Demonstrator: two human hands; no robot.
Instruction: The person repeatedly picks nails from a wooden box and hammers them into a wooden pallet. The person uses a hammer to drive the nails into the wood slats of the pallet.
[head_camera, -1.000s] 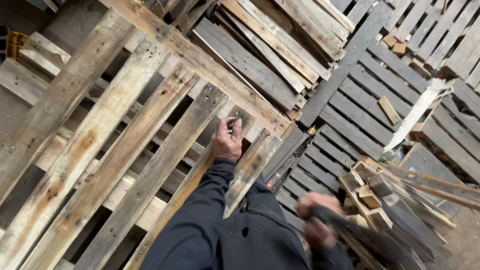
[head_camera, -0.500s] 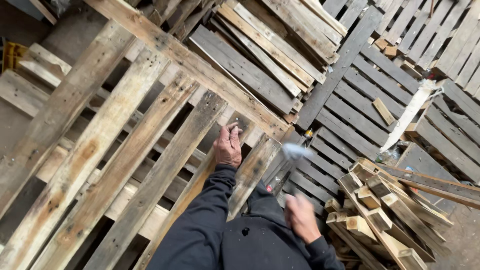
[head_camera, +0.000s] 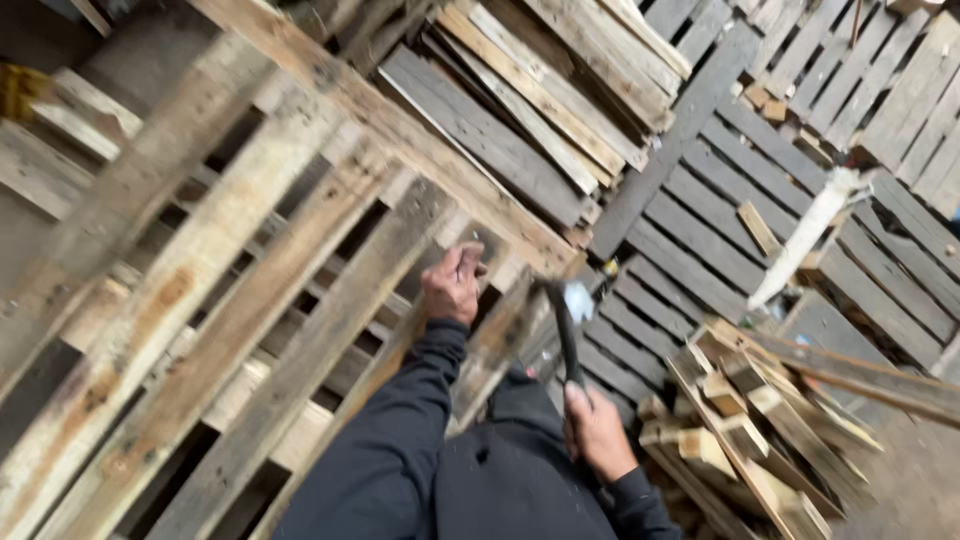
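Note:
My left hand (head_camera: 452, 285) pinches a small nail upright against a plank of the large wooden pallet (head_camera: 250, 300) in front of me. My right hand (head_camera: 597, 430) grips the dark handle of a hammer (head_camera: 568, 320), whose metal head is raised a little to the right of the left hand, near the pallet's edge board. Dark sleeves cover both arms.
Grey weathered pallets (head_camera: 720, 200) lie flat to the right. A stack of loose planks (head_camera: 540, 90) leans behind the pallet. A heap of broken wood pieces and blocks (head_camera: 760, 420) sits at the lower right. A pale strip (head_camera: 805, 240) lies on the grey pallets.
My right hand has swung the hammer up from low at the right toward the nail. The left hand has stayed on the plank.

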